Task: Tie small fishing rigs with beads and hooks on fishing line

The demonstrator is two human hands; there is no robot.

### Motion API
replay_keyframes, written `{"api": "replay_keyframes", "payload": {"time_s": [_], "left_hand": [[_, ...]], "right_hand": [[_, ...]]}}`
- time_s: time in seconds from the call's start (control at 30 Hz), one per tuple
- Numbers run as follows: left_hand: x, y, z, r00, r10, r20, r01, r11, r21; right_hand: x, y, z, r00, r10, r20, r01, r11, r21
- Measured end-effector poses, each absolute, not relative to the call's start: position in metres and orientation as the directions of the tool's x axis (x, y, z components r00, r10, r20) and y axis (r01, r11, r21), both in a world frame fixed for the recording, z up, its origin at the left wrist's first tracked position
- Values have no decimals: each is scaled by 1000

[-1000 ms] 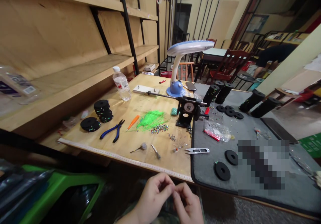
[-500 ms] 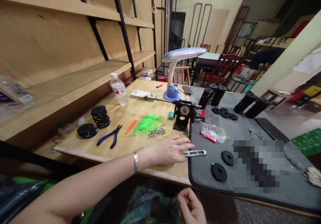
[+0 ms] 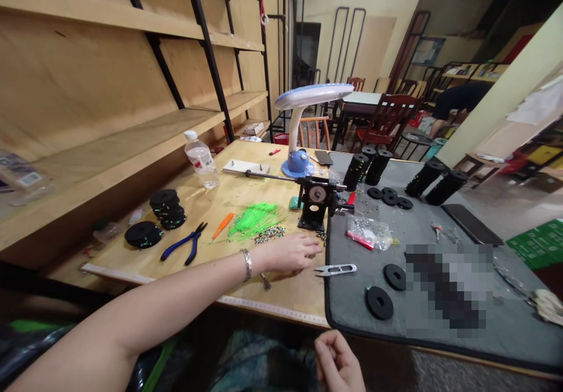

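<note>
Left hand [image 3: 294,255]: palm down over wooden desk [image 3: 303,296], fingers bent; grip hidden, cannot tell. Silver metal snips [image 3: 338,270] just right, across grey mat's [image 3: 352,316] left edge, roughly parallel to desk's front edge; left nearer of 2. Right hand [image 3: 338,364] curled; contents, cannot tell.

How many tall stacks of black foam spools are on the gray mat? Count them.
5: three stacks clustered right of the black winder, two stacks farther right. Others may be hidden behind.
</note>
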State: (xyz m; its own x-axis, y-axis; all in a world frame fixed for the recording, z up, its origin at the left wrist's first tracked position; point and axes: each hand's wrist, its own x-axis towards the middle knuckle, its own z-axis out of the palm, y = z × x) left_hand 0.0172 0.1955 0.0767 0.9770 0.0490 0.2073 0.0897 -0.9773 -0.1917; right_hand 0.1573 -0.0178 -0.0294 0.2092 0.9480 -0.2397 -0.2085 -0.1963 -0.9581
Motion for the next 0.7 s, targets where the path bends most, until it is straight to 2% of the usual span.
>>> {"api": "replay_keyframes", "payload": {"time_s": [0.17,0.4,0.53,0.7], "left_hand": [[0,188,89,954,150,258,204,-959,-197],[-3,183,87,962,64,264,126,-966,-225],[9,195,78,979,-27,204,17,-977,-213],[22,205,71,974,-64,219,-10,-971,-241]], "right_hand": [[157,-17,-33,173,950,-260,-271,-208,-940],[159,-13,-42,36,961,-275,-280,-254,-926],[160,-13,-43,96,956,-276,-279,-240,-930],[160,-12,-33,132,951,-278,-246,-241,-939]]}}
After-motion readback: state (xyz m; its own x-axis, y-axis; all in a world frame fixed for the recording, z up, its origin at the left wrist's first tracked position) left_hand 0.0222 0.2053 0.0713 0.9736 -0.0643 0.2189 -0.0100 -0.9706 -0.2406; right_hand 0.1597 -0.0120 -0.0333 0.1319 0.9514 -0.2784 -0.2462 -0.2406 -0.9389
